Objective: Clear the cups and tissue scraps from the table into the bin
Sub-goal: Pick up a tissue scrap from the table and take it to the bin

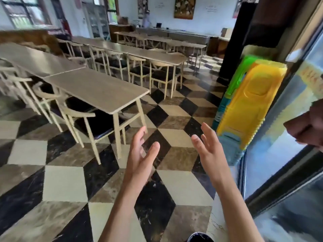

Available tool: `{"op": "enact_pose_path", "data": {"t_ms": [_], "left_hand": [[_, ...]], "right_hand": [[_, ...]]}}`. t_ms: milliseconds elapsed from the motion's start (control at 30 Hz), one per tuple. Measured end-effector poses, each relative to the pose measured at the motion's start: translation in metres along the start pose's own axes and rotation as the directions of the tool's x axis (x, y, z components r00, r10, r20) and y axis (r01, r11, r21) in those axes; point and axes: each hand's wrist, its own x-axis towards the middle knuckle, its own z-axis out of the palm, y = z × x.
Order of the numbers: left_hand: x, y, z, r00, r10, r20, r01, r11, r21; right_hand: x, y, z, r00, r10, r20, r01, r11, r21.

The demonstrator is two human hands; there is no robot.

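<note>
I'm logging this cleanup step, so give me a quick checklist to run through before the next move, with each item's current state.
1. Left hand free: ok, open and holding nothing.
2. Right hand free: ok, open and holding nothing.
3. Cups or tissue scraps on the nearest pale wooden table: cannot tell, none show on its top.
4. Bin located: not ok, none in view.
5. Path over the checkered tile floor to that table: ok, only chairs beside it.
6. Stacked yellow plastic stools on the right: ok, apart from both hands.
</note>
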Motion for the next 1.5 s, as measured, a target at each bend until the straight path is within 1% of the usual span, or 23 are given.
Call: {"op": "enact_pose_path", "data": {"t_ms": [67,133,267,333,400,533,600,633,700,767,867,933,967,1133,1233,1400,1500], "left_hand": [[-0.022,0.004,-0.048,0.994,-0.002,-0.107,0.003,1.0,0.013],[-0.046,0.007,-0.1,0.973,-0.012,-0.23,0.021,0.999,0.037],[-0.102,0.021,-0.213,0.878,-0.018,-0.479,0.054,0.997,0.061],[-0.138,0.03,-0.275,0.808,-0.014,-0.589,0.051,0.998,0.046],[-0.178,0.036,-0.338,0.727,-0.002,-0.686,0.027,0.999,0.026],[-0.273,0.048,-0.46,0.585,0.046,-0.809,0.051,0.994,0.093],[-0.321,0.055,-0.515,0.487,0.052,-0.872,0.075,0.992,0.102],[-0.345,0.058,-0.54,0.436,0.052,-0.898,0.098,0.99,0.105],[-0.392,0.068,-0.585,0.354,0.07,-0.932,0.129,0.984,0.123],[-0.432,0.075,-0.624,0.289,0.094,-0.953,0.144,0.98,0.14],[-0.478,0.08,-0.669,0.178,0.112,-0.978,0.202,0.968,0.148],[-0.499,0.076,-0.696,0.104,0.101,-0.989,0.223,0.967,0.122],[-0.507,0.074,-0.71,0.078,0.1,-0.992,0.228,0.967,0.115],[-0.528,0.047,-0.788,-0.008,0.043,-0.999,0.237,0.971,0.039],[-0.531,0.028,-0.846,-0.051,0.021,-0.999,0.273,0.962,0.006],[-0.536,-0.004,-0.935,-0.118,-0.036,-0.992,0.32,0.945,-0.072],[-0.541,-0.025,-0.978,-0.154,-0.113,-0.982,0.311,0.938,-0.156]], "right_hand": [[-0.012,-0.016,0.043,0.993,-0.037,0.111,0.034,0.999,0.027],[-0.029,-0.038,0.095,0.972,-0.074,0.221,0.062,0.996,0.059],[-0.077,-0.084,0.205,0.876,-0.152,0.457,0.098,0.985,0.139],[-0.11,-0.104,0.265,0.809,-0.196,0.554,0.101,0.975,0.197],[-0.151,-0.126,0.324,0.739,-0.231,0.633,0.115,0.969,0.219],[-0.253,-0.169,0.445,0.625,-0.278,0.73,0.104,0.956,0.275],[-0.307,-0.19,0.499,0.55,-0.286,0.785,0.094,0.955,0.282],[-0.335,-0.201,0.521,0.506,-0.278,0.817,0.059,0.956,0.289],[-0.386,-0.222,0.561,0.412,-0.284,0.866,-0.018,0.947,0.32],[-0.429,-0.239,0.597,0.337,-0.294,0.894,-0.055,0.942,0.331],[-0.478,-0.254,0.647,0.215,-0.314,0.925,-0.063,0.94,0.334],[-0.502,-0.26,0.68,0.154,-0.323,0.934,-0.06,0.94,0.335],[-0.513,-0.262,0.697,0.13,-0.327,0.936,-0.057,0.94,0.336],[-0.555,-0.263,0.794,0.049,-0.313,0.948,-0.047,0.948,0.316],[-0.573,-0.263,0.864,0.008,-0.299,0.954,-0.02,0.954,0.299],[-0.607,-0.269,0.966,-0.066,-0.234,0.97,0.028,0.971,0.236],[-0.627,-0.268,1.018,-0.114,-0.18,0.977,0.051,0.981,0.187]]}}
